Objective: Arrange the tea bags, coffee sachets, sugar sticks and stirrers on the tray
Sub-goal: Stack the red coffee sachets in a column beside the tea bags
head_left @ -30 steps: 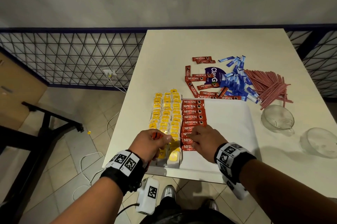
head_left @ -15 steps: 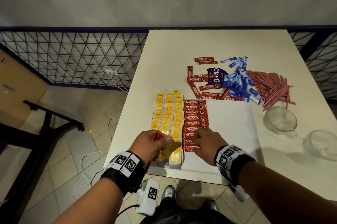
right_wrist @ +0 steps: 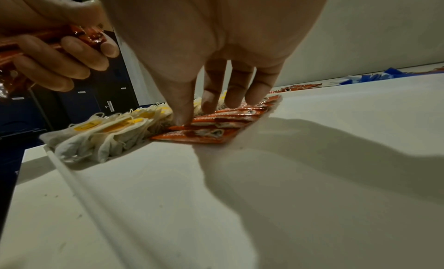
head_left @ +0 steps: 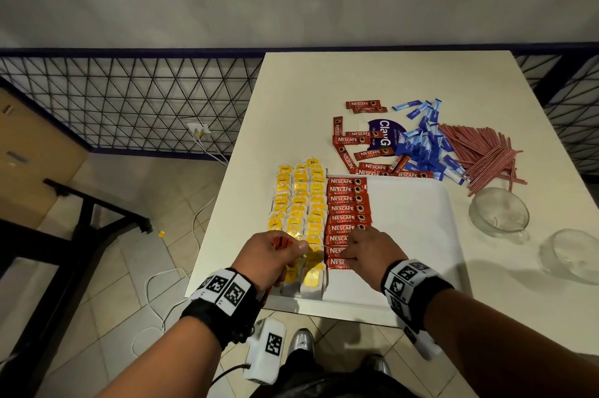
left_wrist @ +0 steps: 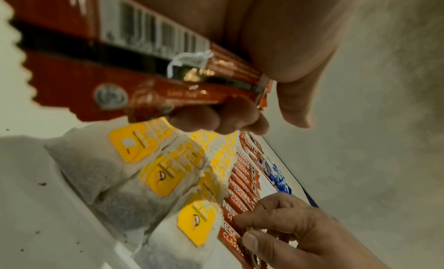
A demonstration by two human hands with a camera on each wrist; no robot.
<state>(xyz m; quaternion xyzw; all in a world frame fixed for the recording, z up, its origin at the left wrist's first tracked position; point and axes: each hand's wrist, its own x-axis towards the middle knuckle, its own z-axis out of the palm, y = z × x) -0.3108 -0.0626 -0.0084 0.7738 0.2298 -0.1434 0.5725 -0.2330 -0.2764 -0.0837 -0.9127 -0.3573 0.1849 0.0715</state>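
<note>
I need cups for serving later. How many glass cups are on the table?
2. One glass cup stands right of the tray, just below the stirrers. The other glass cup sits further right, nearer the table's front edge. None seem hidden.

My head camera looks steeply down on the white tray (head_left: 418,222) from above. Both wrist cameras sit low and close beside it, each facing along its fingers; all three share the tray's near-left corner.

dim overhead light; soft shadows; wrist views blurred, edges warped.
</note>
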